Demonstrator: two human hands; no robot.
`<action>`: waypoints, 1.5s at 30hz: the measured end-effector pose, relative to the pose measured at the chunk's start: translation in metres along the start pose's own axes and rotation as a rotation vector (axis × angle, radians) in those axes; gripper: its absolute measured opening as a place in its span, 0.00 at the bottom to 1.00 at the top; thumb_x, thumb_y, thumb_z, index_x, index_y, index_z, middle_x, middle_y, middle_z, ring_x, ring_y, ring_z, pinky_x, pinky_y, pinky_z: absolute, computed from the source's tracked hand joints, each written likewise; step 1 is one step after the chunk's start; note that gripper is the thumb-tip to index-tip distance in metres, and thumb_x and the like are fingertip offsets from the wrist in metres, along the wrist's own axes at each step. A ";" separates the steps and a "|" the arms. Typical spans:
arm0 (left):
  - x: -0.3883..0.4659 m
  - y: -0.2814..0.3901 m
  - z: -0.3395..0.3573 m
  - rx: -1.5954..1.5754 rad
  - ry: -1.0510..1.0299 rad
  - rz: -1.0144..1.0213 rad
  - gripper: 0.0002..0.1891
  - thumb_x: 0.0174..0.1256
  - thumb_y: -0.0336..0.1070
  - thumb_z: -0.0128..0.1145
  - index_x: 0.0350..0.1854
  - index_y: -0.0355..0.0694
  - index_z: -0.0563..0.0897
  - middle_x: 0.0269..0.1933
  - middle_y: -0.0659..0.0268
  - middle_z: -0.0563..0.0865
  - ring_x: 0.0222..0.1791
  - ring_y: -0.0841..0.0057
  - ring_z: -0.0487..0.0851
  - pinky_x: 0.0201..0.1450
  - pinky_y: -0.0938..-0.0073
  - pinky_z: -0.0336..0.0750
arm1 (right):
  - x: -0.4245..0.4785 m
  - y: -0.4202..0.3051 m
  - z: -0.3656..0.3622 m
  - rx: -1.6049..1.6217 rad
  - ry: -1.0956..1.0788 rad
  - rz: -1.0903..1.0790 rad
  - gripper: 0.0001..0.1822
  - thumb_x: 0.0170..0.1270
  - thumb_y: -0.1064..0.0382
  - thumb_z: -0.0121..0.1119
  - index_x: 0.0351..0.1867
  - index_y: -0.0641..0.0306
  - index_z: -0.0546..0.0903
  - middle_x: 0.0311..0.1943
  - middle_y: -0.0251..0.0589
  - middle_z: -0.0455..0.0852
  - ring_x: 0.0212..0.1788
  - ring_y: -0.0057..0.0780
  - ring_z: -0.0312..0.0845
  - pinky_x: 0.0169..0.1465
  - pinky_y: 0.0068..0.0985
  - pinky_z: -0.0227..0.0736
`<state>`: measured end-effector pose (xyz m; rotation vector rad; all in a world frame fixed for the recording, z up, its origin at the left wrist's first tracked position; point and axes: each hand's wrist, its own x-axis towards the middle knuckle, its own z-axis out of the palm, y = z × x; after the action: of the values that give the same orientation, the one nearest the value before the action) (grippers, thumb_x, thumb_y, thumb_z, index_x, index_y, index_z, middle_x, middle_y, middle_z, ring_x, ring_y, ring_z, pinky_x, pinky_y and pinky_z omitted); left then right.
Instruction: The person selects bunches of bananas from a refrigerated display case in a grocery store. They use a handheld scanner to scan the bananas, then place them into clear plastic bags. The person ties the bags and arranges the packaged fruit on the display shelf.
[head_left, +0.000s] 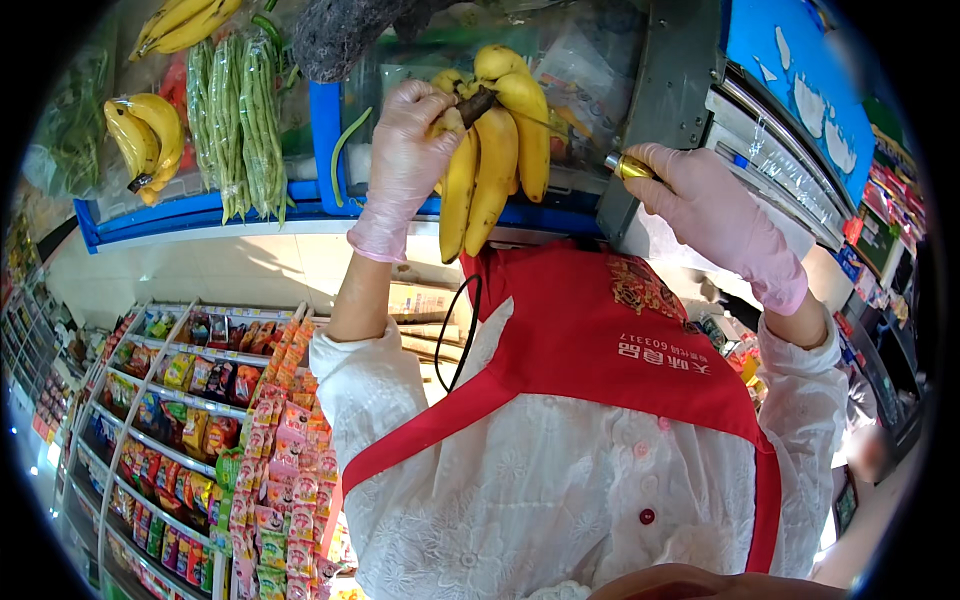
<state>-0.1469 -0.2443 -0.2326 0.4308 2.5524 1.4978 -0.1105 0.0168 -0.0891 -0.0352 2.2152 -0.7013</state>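
Note:
A bunch of yellow bananas (493, 176) hangs over the blue-framed edge of the glass-topped case. My left hand (409, 142), in a clear pinkish glove, grips the bunch beside its dark crown. In my right hand (694, 195), gloved alike, is a knife (630, 165) with a yellowish handle and a metal collar. Its thin blade points left toward the bananas just under the crown; whether its tip touches them I cannot tell.
Wrapped long green beans (238, 124), smaller banana bunches (146, 142) and one loose bean (347, 154) lie on the case at left. A dark, rough-surfaced item (330, 37) is at the top. Film-wrapping equipment (757, 150) stands at right, snack shelves (172, 420) below left.

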 end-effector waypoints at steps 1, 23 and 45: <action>-0.001 0.007 0.000 0.030 0.001 -0.002 0.14 0.44 0.23 0.63 0.37 0.33 0.83 0.39 0.59 0.79 0.42 0.63 0.78 0.44 0.71 0.76 | 0.000 0.001 0.002 -0.035 0.031 -0.035 0.16 0.65 0.58 0.52 0.43 0.72 0.76 0.24 0.59 0.78 0.28 0.53 0.78 0.34 0.37 0.73; 0.002 -0.021 0.003 -0.500 0.074 -0.320 0.16 0.50 0.23 0.67 0.43 0.34 0.81 0.36 0.67 0.83 0.38 0.82 0.79 0.44 0.81 0.76 | 0.009 -0.005 -0.011 0.050 -0.054 0.129 0.17 0.65 0.56 0.53 0.47 0.68 0.78 0.23 0.52 0.80 0.26 0.45 0.79 0.33 0.33 0.73; 0.022 -0.034 -0.014 -0.396 -0.353 -0.186 0.32 0.44 0.27 0.73 0.56 0.43 0.73 0.52 0.68 0.76 0.54 0.77 0.74 0.58 0.79 0.72 | 0.004 0.012 0.007 0.273 -0.067 0.148 0.20 0.66 0.57 0.54 0.54 0.66 0.75 0.22 0.40 0.80 0.17 0.22 0.72 0.24 0.21 0.68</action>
<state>-0.1776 -0.2650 -0.2553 0.3524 1.9168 1.6343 -0.1054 0.0223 -0.1015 0.2368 2.0174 -0.8988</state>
